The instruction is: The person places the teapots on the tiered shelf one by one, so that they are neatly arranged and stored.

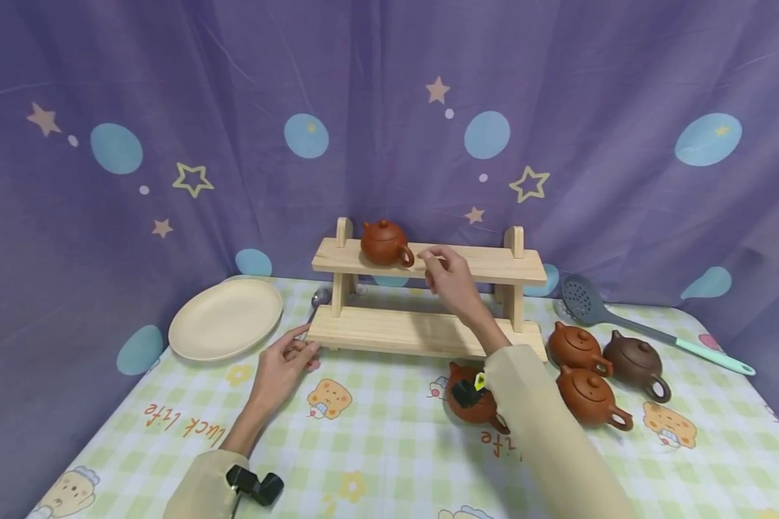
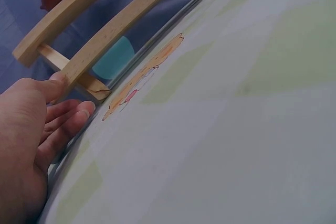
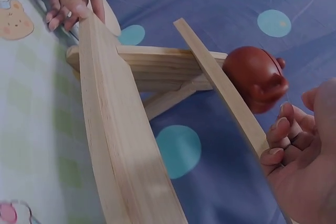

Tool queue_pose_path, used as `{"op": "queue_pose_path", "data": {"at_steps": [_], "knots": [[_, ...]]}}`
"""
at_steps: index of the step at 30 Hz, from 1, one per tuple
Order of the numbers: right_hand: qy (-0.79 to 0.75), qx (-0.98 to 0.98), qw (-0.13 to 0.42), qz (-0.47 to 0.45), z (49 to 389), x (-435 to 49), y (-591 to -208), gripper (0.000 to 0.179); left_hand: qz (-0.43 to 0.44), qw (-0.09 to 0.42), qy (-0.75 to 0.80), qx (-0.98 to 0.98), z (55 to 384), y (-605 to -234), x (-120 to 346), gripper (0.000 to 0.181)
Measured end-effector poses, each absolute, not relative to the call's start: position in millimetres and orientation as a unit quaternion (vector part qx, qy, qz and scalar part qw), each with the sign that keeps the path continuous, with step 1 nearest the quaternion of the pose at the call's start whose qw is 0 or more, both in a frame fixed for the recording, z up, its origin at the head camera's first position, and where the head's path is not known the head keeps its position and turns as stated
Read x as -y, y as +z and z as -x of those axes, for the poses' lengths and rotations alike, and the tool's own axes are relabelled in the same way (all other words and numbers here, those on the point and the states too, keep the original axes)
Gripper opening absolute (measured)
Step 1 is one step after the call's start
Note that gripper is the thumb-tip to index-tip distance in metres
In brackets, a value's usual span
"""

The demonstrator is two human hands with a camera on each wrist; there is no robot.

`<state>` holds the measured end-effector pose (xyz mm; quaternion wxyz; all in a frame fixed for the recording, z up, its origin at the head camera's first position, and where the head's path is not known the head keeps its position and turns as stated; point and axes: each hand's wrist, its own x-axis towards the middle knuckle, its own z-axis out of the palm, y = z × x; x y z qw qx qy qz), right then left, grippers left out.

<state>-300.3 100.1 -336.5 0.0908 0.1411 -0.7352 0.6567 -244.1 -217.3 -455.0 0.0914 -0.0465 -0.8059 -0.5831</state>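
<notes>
A reddish-brown teapot (image 1: 384, 244) stands on the upper plank of a two-tier wooden shelf (image 1: 389, 330), toward its left end, handle to the right. Just right of that handle is my right hand (image 1: 451, 277), over the upper plank. In the right wrist view its fingers (image 3: 283, 129) are loosely bent, with a gap between them and the teapot (image 3: 254, 77). My left hand (image 1: 285, 364) holds the left end of the lower plank. The left wrist view has the thumb (image 2: 55, 86) on top of the plank and the other fingers below it.
Right of the shelf stand two reddish-brown teapots (image 1: 591, 396) and a dark brown teapot (image 1: 636, 364). Another teapot (image 1: 470, 407) is partly hidden under my right forearm. A slotted skimmer (image 1: 584, 299) lies behind them. At left are a cream plate (image 1: 227, 321) and a metal utensil (image 1: 321, 295).
</notes>
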Motion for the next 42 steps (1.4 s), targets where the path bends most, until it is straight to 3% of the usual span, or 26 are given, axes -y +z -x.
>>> {"op": "queue_pose_path", "data": {"at_steps": [21, 42], "knots": [[0.595, 0.780, 0.111, -0.161, 253.7, -173.2, -343.3, 0.034, 0.045, 0.092, -0.584, 0.805, 242.7, -453.3, 216.0, 0.053], [0.557, 0.814, 0.111, -0.121, 195.7, -229.7, -369.2, 0.034, 0.050, 0.098, -0.579, 0.808, 244.7, -457.3, 217.5, 0.053]]}}
